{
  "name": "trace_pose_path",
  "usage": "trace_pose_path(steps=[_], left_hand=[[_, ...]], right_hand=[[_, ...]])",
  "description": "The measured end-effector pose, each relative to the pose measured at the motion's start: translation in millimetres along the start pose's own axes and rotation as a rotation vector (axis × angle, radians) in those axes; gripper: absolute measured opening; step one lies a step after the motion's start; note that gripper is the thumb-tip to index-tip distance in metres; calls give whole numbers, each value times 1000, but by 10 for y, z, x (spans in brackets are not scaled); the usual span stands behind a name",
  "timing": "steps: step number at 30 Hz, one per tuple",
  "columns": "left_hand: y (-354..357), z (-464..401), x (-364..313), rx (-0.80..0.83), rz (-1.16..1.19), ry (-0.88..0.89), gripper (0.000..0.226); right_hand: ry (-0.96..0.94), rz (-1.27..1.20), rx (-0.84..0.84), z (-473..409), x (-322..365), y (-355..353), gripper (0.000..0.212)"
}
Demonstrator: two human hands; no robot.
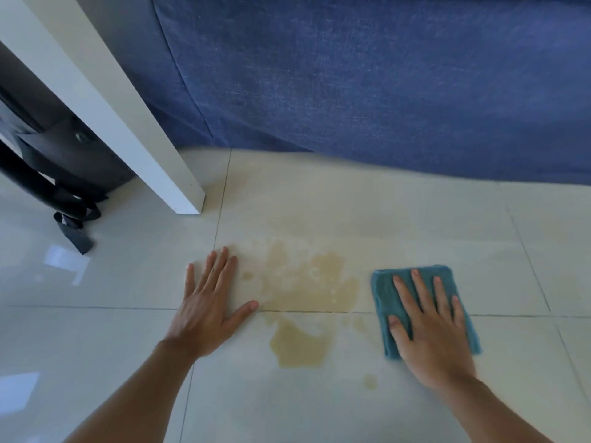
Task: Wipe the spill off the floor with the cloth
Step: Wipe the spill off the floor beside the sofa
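A yellowish-brown spill (303, 302) spreads over the pale tiled floor (399, 225), crossing a grout line, with a small separate drop (370, 381) nearer me. A folded teal cloth (383, 292) lies flat on the floor just right of the spill. My right hand (431, 330) presses flat on top of the cloth, fingers spread. My left hand (209, 302) rests palm-down on the bare tile at the spill's left edge, fingers apart, its thumb touching the wet patch.
A blue fabric sofa (383, 84) fills the back. A white table leg (134, 132) stands at the left, close to the spill. A black bag with straps (60, 174) sits behind that leg. Glossy tile extends toward me and to the right.
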State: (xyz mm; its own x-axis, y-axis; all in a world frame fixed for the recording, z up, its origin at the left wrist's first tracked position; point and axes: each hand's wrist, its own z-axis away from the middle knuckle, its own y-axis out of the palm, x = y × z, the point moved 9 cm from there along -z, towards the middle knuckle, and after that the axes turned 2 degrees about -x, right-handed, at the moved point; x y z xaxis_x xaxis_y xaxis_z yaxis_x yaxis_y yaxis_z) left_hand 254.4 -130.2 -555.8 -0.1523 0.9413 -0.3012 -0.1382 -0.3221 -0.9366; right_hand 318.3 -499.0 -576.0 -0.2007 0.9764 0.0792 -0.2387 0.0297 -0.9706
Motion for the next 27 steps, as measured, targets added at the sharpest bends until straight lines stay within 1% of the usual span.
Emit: trace_pose_path(steps=[1,3,5,6,8,10,11,13,15,16,17,19,20,21,23,25,27], left_hand=[[28,71,16,-21,-21,-4,102],[76,176,57,-59,-50,-22,100],[83,196,75,-76,-51,-20,99],[94,200,75,-75,-52,-9,98],[93,196,84,-88,-52,-7,97],[95,191,74,-101,-49,-9,95],[101,195,67,-103,-50,-11,94],[110,187,77,-98,-51,-14,92],[130,196,68,-90,-53,-7,91],[124,207,74,-98,-51,-9,90],[105,208,80,-110,-48,-15,89],[90,196,88,-116,-49,-19,88],[92,196,88,-115,-50,-18,87],[92,194,88,-117,-49,-19,86],[90,185,82,-123,-49,-15,85],[92,202,68,-125,-45,-10,83],[65,198,85,-143,-32,-26,81]], right_hand=[[32,7,-15,-29,-73,-27,72],[186,-51,-36,-38,-151,-46,73],[352,-109,-83,283,-18,4,74],[385,-103,-96,560,137,64,75],[353,-122,-79,967,535,178,77],[301,-106,-75,913,683,185,78],[291,-88,-63,783,653,191,78],[349,-57,-95,601,455,152,76],[467,-101,-144,760,397,167,76],[496,-124,-151,900,497,176,76],[468,-127,-145,1002,669,179,77],[307,-115,-104,962,936,244,78],[230,-97,-91,810,958,240,78],[211,-85,-99,622,883,205,77],[282,-82,-152,356,643,106,75],[317,-87,-150,378,598,106,73],[229,-58,-134,391,685,94,73]])
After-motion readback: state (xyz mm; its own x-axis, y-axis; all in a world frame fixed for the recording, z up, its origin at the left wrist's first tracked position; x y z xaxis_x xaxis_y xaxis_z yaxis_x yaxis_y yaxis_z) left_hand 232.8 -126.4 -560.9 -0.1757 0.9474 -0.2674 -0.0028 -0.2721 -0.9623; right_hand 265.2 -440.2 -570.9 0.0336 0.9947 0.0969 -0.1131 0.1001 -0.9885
